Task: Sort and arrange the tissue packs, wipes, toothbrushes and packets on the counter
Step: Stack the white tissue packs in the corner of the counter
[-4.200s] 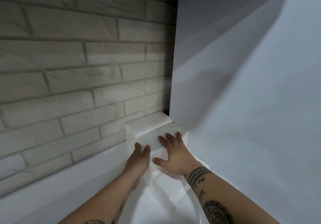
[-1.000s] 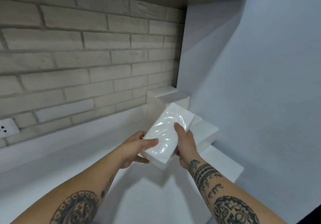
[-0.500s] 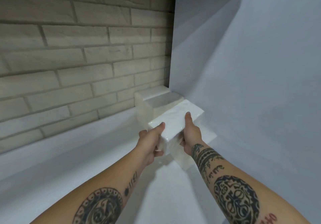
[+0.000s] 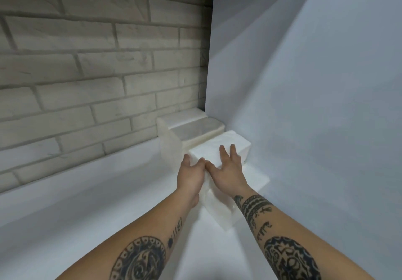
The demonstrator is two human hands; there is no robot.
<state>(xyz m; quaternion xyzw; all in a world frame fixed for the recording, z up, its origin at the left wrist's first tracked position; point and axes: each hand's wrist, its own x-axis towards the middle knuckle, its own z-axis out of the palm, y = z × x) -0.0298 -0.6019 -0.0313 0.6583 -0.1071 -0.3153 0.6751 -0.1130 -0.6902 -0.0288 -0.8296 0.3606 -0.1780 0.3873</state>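
Note:
A white tissue pack [image 4: 235, 143] lies on top of other packs in the counter's back right corner. My right hand [image 4: 228, 168] rests flat on its top with fingers straight. My left hand [image 4: 189, 174] touches its near left edge, thumb up on the top corner. Beneath it lies another pack [image 4: 219, 209] whose near end sticks out toward me, and a lower pack [image 4: 256, 176] shows on the right. Two more white packs [image 4: 185, 125] stand stacked against the brick wall behind.
A brick wall [image 4: 97, 73] runs along the back and a plain white panel [image 4: 304, 105] closes the right side. The white counter [image 4: 108, 192] stretches to the left of the stack.
The pack that both hands held in the air half a second ago now lies on the stack in the corner. My right hand has flattened onto its top.

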